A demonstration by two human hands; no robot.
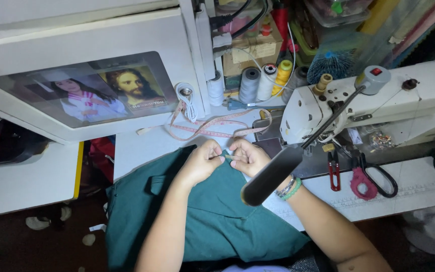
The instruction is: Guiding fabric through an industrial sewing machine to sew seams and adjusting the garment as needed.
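A dark green garment (212, 211) lies over the table edge and my lap. My left hand (203, 160) and my right hand (246, 156) meet at its top edge, both pinching a small fold of the green fabric between fingertips. Beaded bracelets circle my right wrist (289, 188). A white sewing machine (358, 100) stands just right of my hands, and its dark lamp head (272, 175) hangs over my right forearm.
A pink measuring tape (212, 127) curls on the white table behind my hands. Several thread cones (263, 83) stand at the back. Red snips (334, 171) and scissors with a pink handle (371, 179) lie beside the machine. A framed picture panel (86, 93) sits at left.
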